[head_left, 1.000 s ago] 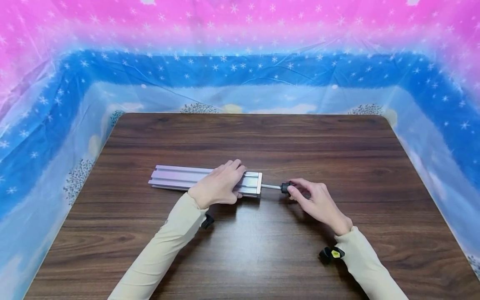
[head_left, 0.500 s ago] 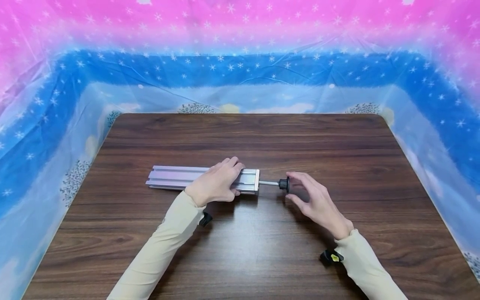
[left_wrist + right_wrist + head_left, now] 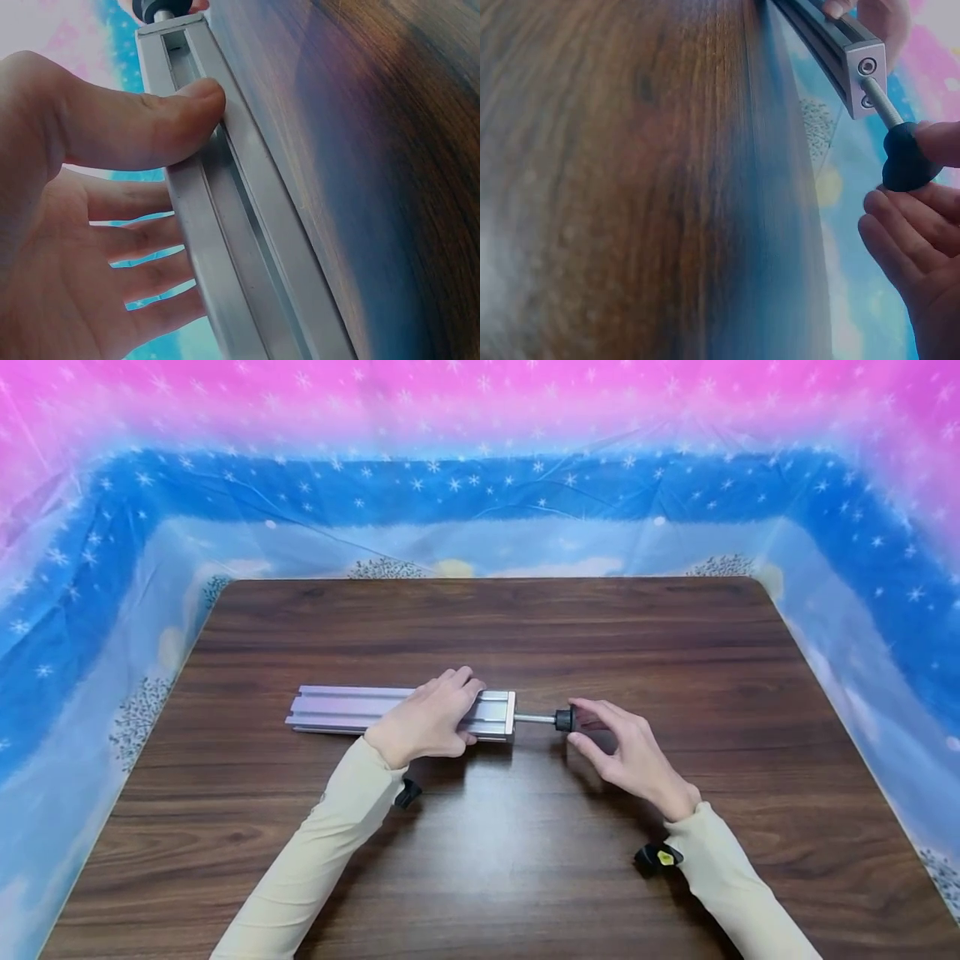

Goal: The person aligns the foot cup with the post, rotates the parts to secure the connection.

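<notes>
A silver aluminium extrusion [image 3: 352, 706] with lengthwise slots lies across the table. My left hand [image 3: 431, 714] grips it near its right end; in the left wrist view the thumb [image 3: 199, 112] presses over a slot and the fingers reach round the far side. From the end plate [image 3: 864, 90], which shows screw heads, a threaded rod [image 3: 535, 718] sticks out to the right. It carries a black leveling foot [image 3: 564, 719]. My right hand [image 3: 626, 747] pinches the rim of that foot between thumb and fingers, with the other fingers extended beneath it in the right wrist view.
The dark wood-grain table [image 3: 480, 635] stretches out on all sides of the extrusion. Behind it and at both sides hangs a pink and blue snowflake cloth [image 3: 465, 493]. A black wrist camera [image 3: 656, 858] sits under the right sleeve, another black wrist camera [image 3: 407, 793] under the left.
Half a second ago my right thumb and fingers had spread apart around the foot; now they have closed in on its rim. The left hand keeps its hold on the extrusion.
</notes>
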Tool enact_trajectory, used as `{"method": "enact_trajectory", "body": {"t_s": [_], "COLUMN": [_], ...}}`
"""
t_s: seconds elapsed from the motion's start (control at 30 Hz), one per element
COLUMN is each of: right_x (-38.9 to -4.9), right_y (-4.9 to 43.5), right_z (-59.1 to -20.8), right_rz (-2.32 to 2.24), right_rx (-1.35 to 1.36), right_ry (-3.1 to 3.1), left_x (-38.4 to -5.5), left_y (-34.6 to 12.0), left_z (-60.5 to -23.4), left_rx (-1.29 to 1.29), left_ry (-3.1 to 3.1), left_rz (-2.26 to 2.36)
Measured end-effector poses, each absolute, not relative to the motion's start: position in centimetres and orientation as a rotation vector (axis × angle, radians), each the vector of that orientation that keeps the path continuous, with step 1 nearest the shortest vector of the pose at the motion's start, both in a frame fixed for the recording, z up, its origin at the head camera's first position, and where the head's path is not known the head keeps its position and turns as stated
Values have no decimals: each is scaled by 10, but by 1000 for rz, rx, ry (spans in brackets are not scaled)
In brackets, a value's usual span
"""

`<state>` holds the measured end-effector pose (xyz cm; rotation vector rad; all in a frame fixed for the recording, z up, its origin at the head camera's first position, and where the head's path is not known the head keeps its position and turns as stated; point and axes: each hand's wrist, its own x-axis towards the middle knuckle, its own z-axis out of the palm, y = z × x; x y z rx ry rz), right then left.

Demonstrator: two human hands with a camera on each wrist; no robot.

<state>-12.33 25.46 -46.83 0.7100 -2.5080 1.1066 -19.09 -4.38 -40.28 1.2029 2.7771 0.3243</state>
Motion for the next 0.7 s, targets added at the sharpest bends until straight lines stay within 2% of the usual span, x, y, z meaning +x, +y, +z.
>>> {"method": "enact_trajectory", "body": {"t_s": [0.37,0.7], "right_x": [-127,-125], "right_y": [253,256], "right_z": [-466,-466], "right_rz": [1135,1108], "right_rx": [604,651], "right_ry": [-2608,-2625], "left_x": [-192,-191], "left_y": [-44,-44], "left_z": [-402,-402], "left_rx": [1234,1210], "left_ry": [2778,2748], "left_rz": [337,333]}}
